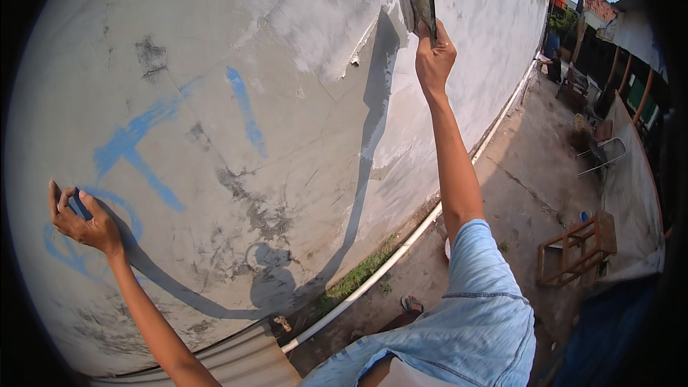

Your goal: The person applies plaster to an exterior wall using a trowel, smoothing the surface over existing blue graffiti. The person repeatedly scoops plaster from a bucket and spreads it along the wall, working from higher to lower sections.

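High on the wall (301,129), my right hand (436,64) grips a broad putty knife (416,6). Its flat, smeared blade lies at or near the wall surface, and the handle is mostly hidden by my fingers. Around the blade is pale, uneven white putty (476,36), with a ragged, raised edge (362,46) to its left. Far to the left, my left hand (87,228) is at the grey wall with bent fingers spread apart. Nothing clear shows in it; the dark patch between its fingers looks like shadow. Blue painted strokes (136,140) mark the wall beside it.
A white pipe (373,274) runs along the wall's foot, beside a strip of grass (365,266). Below stands a corrugated sheet (251,358). On the right are a wooden frame (577,249), a metal chair (605,154) and a hanging sheet (631,193). A person (553,66) is far off.
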A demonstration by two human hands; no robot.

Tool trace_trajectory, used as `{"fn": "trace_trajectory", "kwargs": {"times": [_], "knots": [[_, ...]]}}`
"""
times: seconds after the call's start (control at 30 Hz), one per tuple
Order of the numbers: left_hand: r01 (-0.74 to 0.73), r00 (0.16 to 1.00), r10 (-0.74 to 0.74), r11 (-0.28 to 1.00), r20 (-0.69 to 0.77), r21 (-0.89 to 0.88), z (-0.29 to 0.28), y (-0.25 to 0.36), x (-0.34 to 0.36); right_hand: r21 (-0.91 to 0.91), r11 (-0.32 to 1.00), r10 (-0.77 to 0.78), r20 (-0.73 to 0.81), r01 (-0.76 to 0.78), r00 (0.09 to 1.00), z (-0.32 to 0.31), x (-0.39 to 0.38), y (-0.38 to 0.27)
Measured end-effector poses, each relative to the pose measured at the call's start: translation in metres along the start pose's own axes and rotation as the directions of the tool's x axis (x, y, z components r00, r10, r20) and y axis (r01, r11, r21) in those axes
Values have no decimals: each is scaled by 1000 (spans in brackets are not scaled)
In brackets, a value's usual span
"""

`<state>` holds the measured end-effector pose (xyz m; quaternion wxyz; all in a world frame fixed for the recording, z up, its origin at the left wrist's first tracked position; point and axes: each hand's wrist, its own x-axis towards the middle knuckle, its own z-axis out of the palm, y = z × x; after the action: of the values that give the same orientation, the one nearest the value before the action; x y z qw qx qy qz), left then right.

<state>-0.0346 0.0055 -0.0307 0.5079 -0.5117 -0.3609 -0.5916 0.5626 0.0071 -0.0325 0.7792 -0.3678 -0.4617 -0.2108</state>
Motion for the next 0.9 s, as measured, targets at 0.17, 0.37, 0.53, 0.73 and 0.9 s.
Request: {"fn": "trace_trajectory", "kwargs": {"times": [0.17, 0.37, 0.53, 0.73, 0.9], "knots": [[-39, 999, 40, 999, -4, 36, -2, -3, 2, -181, 976, -117, 45, 123, 992, 37, -42, 8], [-62, 998, 60, 996, 21, 64, -4, -17, -2, 26, 981, -192, 324, 194, 926, 45, -162, -37], [-80, 997, 79, 995, 24, 65, -3, -17, -2, 31, 999, -25, 468, 11, 883, -11, -125, -51], [-91, 996, 91, 995, -9, 28, 3, -15, 1, -72, 997, -2, 72, 7, 997, -17, 37, 23], [-83, 997, 83, 996, 2, 38, 0, -11, 0, -177, 983, -22, 159, 50, 987, -3, 13, 24]]}}
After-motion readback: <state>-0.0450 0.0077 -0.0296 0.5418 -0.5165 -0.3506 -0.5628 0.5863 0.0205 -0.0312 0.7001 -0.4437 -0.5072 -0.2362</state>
